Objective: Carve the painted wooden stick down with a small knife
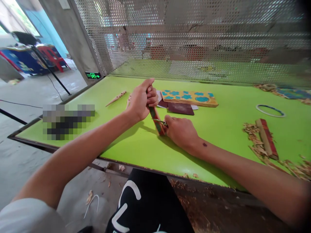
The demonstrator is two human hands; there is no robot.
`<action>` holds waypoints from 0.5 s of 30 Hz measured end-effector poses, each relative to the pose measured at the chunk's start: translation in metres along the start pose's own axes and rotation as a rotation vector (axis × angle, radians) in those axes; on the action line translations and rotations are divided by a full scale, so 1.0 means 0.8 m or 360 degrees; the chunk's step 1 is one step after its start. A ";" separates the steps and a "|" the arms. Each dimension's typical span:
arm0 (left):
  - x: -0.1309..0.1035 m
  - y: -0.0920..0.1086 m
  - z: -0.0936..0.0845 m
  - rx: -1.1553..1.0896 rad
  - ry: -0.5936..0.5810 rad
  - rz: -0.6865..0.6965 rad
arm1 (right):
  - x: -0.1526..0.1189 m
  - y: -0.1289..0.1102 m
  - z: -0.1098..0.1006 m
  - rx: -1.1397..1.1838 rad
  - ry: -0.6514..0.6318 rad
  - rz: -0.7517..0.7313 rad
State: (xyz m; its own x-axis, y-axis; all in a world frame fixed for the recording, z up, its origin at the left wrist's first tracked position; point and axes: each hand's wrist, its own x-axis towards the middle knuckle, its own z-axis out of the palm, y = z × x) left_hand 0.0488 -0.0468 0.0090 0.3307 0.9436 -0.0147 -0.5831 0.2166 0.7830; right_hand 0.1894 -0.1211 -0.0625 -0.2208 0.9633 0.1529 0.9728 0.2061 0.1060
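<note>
My left hand (143, 100) is closed around the upper end of a narrow wooden strip (156, 122), painted dark green and red. The strip slants down, its lower end at or near the green tabletop. In my right hand (181, 131) is a small knife (159, 120); its thin blade crosses the strip's lower part, and my fingers hide most of the handle. Behind my hands a yellow board with turquoise shapes (189, 97) lies by dark red sandpaper-like sheets (181, 108). Left of my left hand rests a pointed, notched wooden piece (116, 98).
At the right lie a red-sided wooden block (266, 139), curled wood shavings (256, 142) and a pale ring (270, 110). Perforated metal mesh (184, 42) rises along the table's back. A pixelated dark item (66, 123) sits at the left end. More shavings are under the front edge.
</note>
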 end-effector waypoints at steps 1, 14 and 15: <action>0.003 -0.001 0.002 -0.0009 0.0012 -0.0016 | 0.000 -0.001 0.000 0.0002 -0.0001 0.0007; 0.018 -0.001 -0.003 0.0011 0.0072 -0.0095 | -0.004 -0.009 -0.012 -0.0025 -0.0085 0.0064; 0.019 -0.001 -0.005 0.0010 0.0076 -0.0091 | -0.003 -0.009 -0.012 -0.0029 -0.0093 0.0064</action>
State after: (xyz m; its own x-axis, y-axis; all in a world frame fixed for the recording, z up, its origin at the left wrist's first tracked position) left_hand 0.0511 -0.0316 0.0057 0.3274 0.9407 -0.0893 -0.5594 0.2691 0.7840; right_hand 0.1826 -0.1266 -0.0543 -0.1767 0.9792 0.0997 0.9791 0.1646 0.1192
